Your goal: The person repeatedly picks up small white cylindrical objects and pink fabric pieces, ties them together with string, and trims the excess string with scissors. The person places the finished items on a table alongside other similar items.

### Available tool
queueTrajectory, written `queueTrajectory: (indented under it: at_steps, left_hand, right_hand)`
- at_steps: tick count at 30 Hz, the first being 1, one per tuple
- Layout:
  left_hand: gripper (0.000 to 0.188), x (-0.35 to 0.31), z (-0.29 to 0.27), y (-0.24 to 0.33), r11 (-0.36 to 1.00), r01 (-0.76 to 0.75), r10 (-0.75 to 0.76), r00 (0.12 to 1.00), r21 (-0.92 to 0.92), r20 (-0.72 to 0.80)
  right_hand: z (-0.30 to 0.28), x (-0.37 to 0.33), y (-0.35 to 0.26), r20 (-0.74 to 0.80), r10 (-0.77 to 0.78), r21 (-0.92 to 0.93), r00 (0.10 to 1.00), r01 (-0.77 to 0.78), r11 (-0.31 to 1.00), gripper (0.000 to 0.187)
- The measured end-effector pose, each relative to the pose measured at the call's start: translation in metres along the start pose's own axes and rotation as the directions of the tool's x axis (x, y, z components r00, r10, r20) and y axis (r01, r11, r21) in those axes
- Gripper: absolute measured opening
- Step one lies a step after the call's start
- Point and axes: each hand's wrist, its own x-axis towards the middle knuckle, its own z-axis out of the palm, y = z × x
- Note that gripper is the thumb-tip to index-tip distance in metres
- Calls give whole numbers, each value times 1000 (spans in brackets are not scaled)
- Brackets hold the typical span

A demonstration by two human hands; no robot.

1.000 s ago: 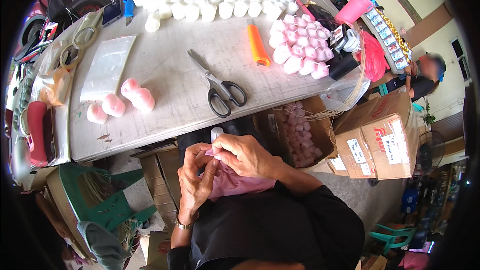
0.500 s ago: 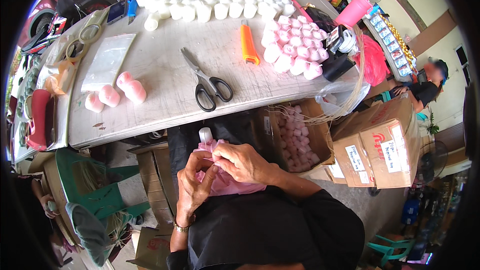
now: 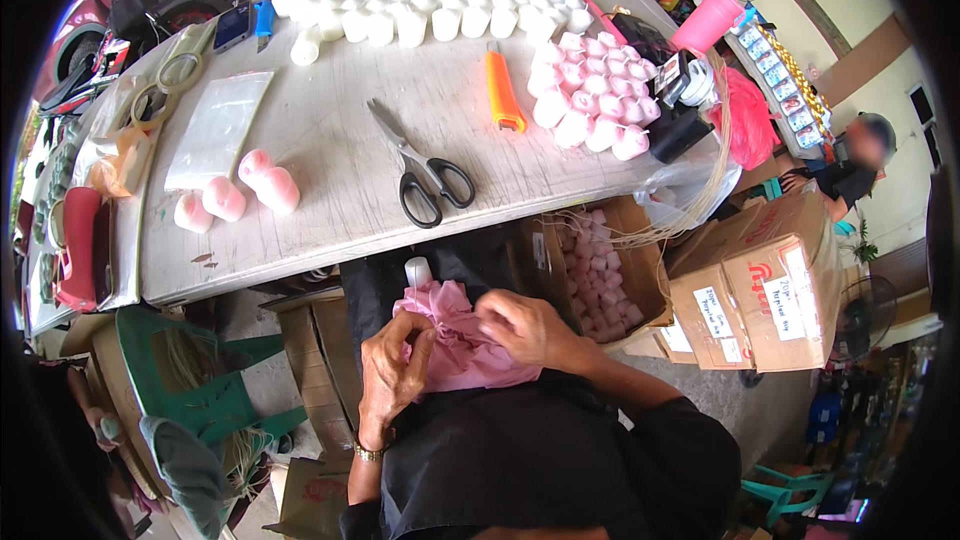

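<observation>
A pink cloth [image 3: 470, 332] lies bunched in my lap, and a white candle [image 3: 418, 271] sticks out past its far end. My left hand [image 3: 393, 370] rests at the cloth's left side, thumb and forefinger pinched together; whatever is between them is too small to make out. To the right of it, over the cloth's right part, my right hand [image 3: 528, 328] is raised with curled, closed fingers, slightly blurred. On the table ahead lie black-handled scissors [image 3: 420, 165] with their blades apart, and several pink candles [image 3: 270, 187] to the left.
Rows of white candles [image 3: 410, 25] fill the table's far side, where another person sits. An orange cutter [image 3: 503, 90] lies beside clustered pink candles [image 3: 592, 100]. An open carton [image 3: 648, 285] of pink candles stands right, next to stacked boxes [image 3: 770, 285]. Left are tape rolls [image 3: 180, 72] and a green stool [image 3: 215, 395].
My right hand has drawn away from my left toward the right, uncovering more of the pink cloth. The left hand stays near the same spot, still pinching.
</observation>
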Motion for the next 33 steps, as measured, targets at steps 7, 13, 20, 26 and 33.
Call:
queueTrajectory:
  at_steps: [7,13,20,26,33]
  left_hand:
    - [7,8,4,-3,998,40,-37,998,-52,52]
    - [8,12,6,-5,997,27,-21,997,-74,78]
    - [8,10,6,-5,996,46,-39,996,-81,81]
    - [8,11,7,1,996,33,-25,995,-88,92]
    - [7,11,5,8,997,-10,15,997,-70,71]
  right_hand:
    - [-40,-92,29,318,64,-105,946,-32,994,36]
    - [-41,-112,22,197,261,-219,945,-217,951,36]
    - [-28,-114,19,111,150,-273,982,-115,955,27]
    - [-12,-114,26,35,41,-233,999,-32,972,24]
    - [-4,-110,33,-32,-17,-128,999,12,992,18]
